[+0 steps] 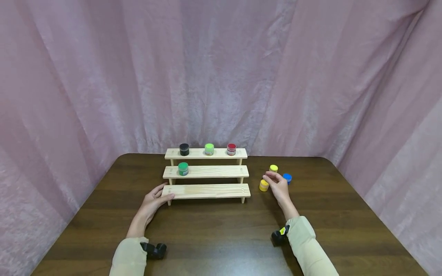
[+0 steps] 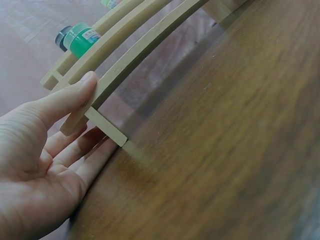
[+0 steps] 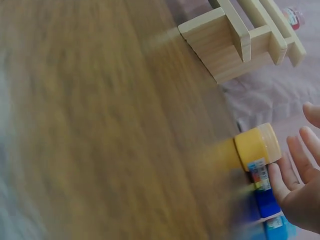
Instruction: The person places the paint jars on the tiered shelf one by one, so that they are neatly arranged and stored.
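My left hand [image 1: 153,201] holds the left end of the lowest step of a three-step wooden display rack [image 1: 207,189]; the left wrist view shows the thumb on top and the fingers below. Over a small group of paint jars, my right hand [image 1: 279,188] hovers with loosely bent fingers and nothing in them. Nearest to it is a golden-yellow jar [image 1: 264,186]; a lighter yellow jar [image 1: 273,168] and a blue jar [image 1: 287,177] stand behind, partly hidden. A light-blue jar [image 3: 277,227] appears in the right wrist view.
On the rack's top step stand a black jar [image 1: 184,149], a light-green jar [image 1: 209,149] and a red jar [image 1: 231,149]. A green jar [image 1: 183,168] sits at the left of the middle step. Pink curtains [image 1: 221,76] hang behind the brown wooden table [image 1: 214,237].
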### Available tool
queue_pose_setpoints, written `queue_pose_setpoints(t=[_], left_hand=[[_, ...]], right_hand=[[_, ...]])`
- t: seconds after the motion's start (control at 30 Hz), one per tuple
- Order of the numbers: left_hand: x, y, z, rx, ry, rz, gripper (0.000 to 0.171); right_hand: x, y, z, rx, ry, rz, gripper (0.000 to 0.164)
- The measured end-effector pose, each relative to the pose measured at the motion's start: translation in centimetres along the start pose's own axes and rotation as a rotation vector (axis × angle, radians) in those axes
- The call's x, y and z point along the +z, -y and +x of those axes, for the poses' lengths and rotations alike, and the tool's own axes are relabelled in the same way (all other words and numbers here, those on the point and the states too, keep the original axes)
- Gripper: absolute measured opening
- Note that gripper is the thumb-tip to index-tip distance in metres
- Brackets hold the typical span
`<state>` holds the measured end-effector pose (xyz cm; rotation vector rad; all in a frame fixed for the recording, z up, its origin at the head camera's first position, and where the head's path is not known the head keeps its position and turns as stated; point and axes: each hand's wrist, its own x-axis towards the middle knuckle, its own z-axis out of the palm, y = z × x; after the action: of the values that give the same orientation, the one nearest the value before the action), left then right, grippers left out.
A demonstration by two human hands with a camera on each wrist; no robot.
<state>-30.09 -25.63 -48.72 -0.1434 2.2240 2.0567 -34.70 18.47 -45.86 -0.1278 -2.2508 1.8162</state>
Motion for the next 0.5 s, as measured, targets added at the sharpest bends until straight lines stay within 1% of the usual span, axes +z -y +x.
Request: queue_pose_setpoints(t=[0.17, 0.23, 0.37, 0.5], left_hand=[[0.4, -0.3, 0.1, 0.009, 0.007, -0.014, 0.08], [0.4, -0.3, 0.1, 0.011, 0.009, -0.014, 0.08], [0.2, -0.1, -0.2, 0.001, 0.003, 0.009, 0.079], [-0.1, -0.2, -0.4, 0.005, 0.001, 0.024, 0.079]], right_hand=[[-0.3, -0.6, 0.1, 0.037, 0.021, -0.003, 0.042], [-0.4, -0.9, 0.0, 0.054, 0.047, 0.002, 0.045], [-0.5, -1.3, -0.1, 0.098, 0.095, -0.011, 0.048], [-0.3, -1.6, -0.1, 0.121, 0.118, -0.051, 0.05]])
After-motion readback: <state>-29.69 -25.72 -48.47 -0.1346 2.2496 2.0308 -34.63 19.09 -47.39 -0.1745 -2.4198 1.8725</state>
